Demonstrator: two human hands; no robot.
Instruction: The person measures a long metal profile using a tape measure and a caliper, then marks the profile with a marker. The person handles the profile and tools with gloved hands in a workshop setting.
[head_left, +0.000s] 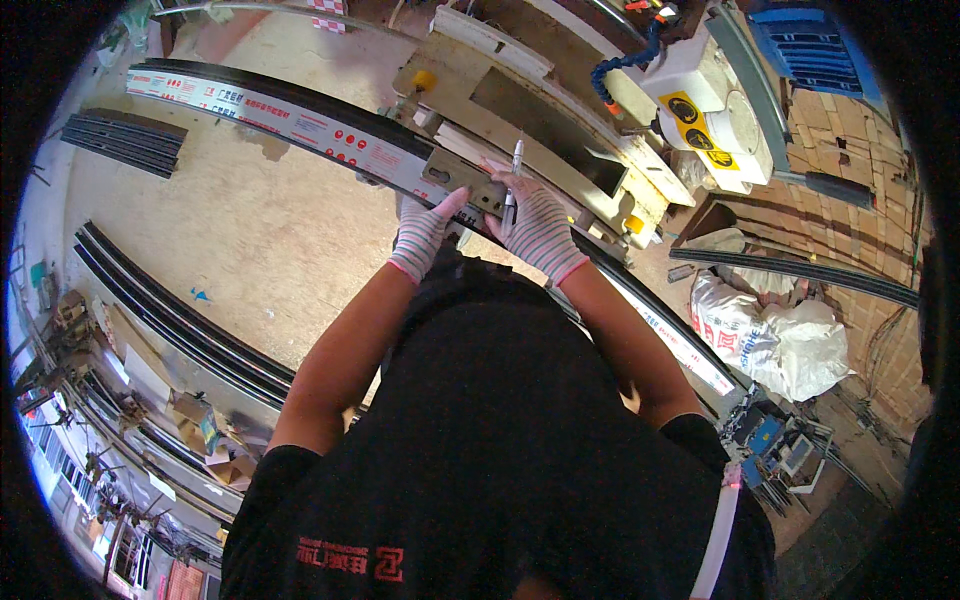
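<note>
A long black aluminium profile (300, 124) with printed protective film crosses in front of me. A small metal plate (448, 168) with cut-out holes lies on its face. My left hand (421, 231), in a striped knit glove, has its thumb on the plate's near edge; its other fingers are hidden below the profile. My right hand (538, 223), gloved alike, holds a white pen (517, 159) tip up between its fingers. That hand also touches the plate's right end.
Beyond the profile stands a machine bed (525, 97) with yellow knobs. A white machine head (709, 112) with warning stickers and a blue hose (626, 64) is at the upper right. Black profiles (180, 307) lie at the left. White sacks (772, 334) rest on the right floor.
</note>
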